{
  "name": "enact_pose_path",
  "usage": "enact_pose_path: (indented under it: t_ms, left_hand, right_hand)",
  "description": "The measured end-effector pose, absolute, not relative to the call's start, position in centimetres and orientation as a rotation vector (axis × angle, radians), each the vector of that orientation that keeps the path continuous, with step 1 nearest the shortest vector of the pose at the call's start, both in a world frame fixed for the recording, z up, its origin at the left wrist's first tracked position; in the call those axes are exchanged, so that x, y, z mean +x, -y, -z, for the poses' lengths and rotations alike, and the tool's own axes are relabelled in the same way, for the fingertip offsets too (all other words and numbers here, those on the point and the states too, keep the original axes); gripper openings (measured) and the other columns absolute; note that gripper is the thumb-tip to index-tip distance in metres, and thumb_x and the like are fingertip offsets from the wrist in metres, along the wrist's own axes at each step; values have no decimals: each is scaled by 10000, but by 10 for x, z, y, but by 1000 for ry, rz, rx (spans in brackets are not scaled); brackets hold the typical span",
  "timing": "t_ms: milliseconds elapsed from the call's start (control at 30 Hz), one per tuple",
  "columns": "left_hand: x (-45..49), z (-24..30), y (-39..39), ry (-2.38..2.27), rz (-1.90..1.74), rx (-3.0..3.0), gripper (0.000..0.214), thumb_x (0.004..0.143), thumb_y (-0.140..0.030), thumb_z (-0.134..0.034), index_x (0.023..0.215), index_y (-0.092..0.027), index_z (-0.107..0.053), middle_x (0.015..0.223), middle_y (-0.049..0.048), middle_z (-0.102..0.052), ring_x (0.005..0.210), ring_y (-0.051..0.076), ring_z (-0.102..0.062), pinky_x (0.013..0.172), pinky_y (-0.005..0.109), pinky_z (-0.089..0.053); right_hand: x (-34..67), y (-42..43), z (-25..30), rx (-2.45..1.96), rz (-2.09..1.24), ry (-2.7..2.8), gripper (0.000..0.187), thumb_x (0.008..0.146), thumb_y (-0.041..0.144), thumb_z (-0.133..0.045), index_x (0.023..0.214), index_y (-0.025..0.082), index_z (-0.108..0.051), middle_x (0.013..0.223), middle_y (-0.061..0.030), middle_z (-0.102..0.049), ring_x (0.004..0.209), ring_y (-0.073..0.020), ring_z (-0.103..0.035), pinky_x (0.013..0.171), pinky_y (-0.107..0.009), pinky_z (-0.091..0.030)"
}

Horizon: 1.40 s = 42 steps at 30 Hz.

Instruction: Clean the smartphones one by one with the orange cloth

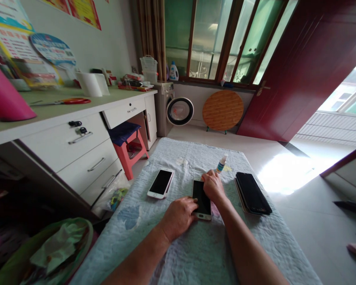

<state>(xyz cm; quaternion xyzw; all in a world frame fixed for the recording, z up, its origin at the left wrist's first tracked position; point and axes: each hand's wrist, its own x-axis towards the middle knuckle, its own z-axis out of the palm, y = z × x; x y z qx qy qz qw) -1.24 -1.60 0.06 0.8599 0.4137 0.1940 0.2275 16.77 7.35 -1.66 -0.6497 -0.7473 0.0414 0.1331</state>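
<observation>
A white-framed phone (202, 202) with a dark screen lies on a pale blue quilted cloth (195, 245). My left hand (179, 215) rests at its near left edge, fingers curled against the phone's side. My right hand (214, 186) lies knuckles-up over the phone's far right part, fingers bent down on the screen; what is under them is hidden. A second white phone (160, 183) lies to the left. A small spray bottle (221, 164) stands just beyond my right hand. A stack of dark phones (252, 192) lies to the right.
A white desk with drawers (86, 142) runs along the left, a pink cone (6, 99) and red scissors (74, 101) on top. A red stool (127, 146) stands under it. A green bag (47, 249) sits near left. A washing machine (175, 107), round wooden board (222, 111) and open red door (299, 67) lie beyond.
</observation>
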Motion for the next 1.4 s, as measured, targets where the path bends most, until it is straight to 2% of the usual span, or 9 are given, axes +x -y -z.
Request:
enact_pose_path:
  t_ms: [200, 633, 867, 1000, 1133, 1300, 1400]
  left_hand:
    - [-13, -1, 16, -1151, -542, 2346, 240, 850, -211, -688, 1088, -203, -714, 1238, 71, -676, 1158, 244, -616, 1049, 374, -457]
    - [-13, 3, 17, -1184, -569, 2317, 280, 821, -204, -724, 1100, -183, -713, 1238, 77, -676, 1161, 242, -611, 1052, 353, -444]
    - [-12, -5, 20, -1199, -553, 2323, 191, 849, -244, -694, 1036, -218, -723, 1099, 49, -717, 1046, 244, -638, 945, 339, -482]
    - [-13, -7, 22, -1219, -495, 2360, 255, 854, -300, -688, 1105, -253, -700, 1114, 50, -705, 1037, 257, -623, 905, 343, -484]
    - [-13, -7, 22, -1252, -453, 2388, 239, 865, -323, -674, 1094, -260, -702, 1083, 43, -714, 1014, 256, -620, 881, 340, -484]
    - [-11, -8, 23, -1307, -448, 2397, 159, 851, -289, -694, 997, -235, -728, 1004, 35, -734, 962, 250, -632, 840, 334, -494]
    - [-10, -5, 23, -1316, -479, 2380, 168, 843, -271, -708, 1003, -229, -729, 1031, 33, -738, 965, 242, -639, 863, 333, -491]
  right_hand:
    - [154, -80, 4, -1853, -152, 2302, 264, 893, 112, -440, 909, 181, -694, 987, -125, -592, 890, -234, -479, 741, -313, -330]
    - [138, -77, 7, -1661, -182, 2387, 263, 919, 122, -440, 917, 178, -697, 991, -93, -582, 881, -195, -477, 807, -279, -352]
    - [144, -45, -4, -1411, -298, 2530, 215, 873, 119, -514, 832, 196, -711, 985, -65, -567, 925, -179, -467, 794, -256, -349]
    - [146, -33, -8, -1285, -406, 2599, 148, 837, 161, -585, 762, 187, -710, 913, -52, -561, 862, -166, -461, 747, -255, -343]
    - [147, -36, -8, -1205, -515, 2628, 162, 830, 150, -585, 758, 194, -724, 888, -39, -568, 850, -153, -468, 773, -251, -350]
    - [147, -52, -6, -1331, -400, 2558, 229, 877, 128, -525, 799, 185, -733, 921, -57, -581, 892, -164, -484, 805, -251, -360]
    - [145, -65, -2, -1408, -301, 2496, 259, 909, 134, -494, 813, 179, -731, 922, -65, -576, 888, -160, -493, 840, -257, -353]
